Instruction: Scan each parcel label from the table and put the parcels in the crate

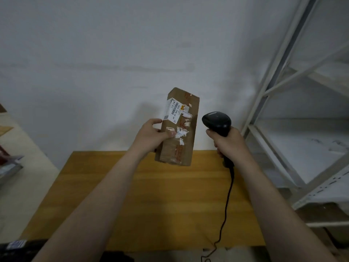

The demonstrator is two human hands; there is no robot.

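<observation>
Above the far edge of the wooden table (151,195), the left hand (151,136) grips a brown cardboard parcel (179,129) held upright, its white barcode label (174,110) facing the camera. Just right of the parcel, the right hand (229,143) clasps a black corded scanner (217,121).

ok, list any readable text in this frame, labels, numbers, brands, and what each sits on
"5020 1098 69 69", uncertain, blurred: digits beside the barcode on the white shipping label on the cardboard parcel in the left hand.
Other small print on that label: too small to read.
Torn sticker scraps and red marks lower on the parcel: illegible.
Scanner in the right hand: no readable text.
White sticker at bottom left: blurred.
</observation>
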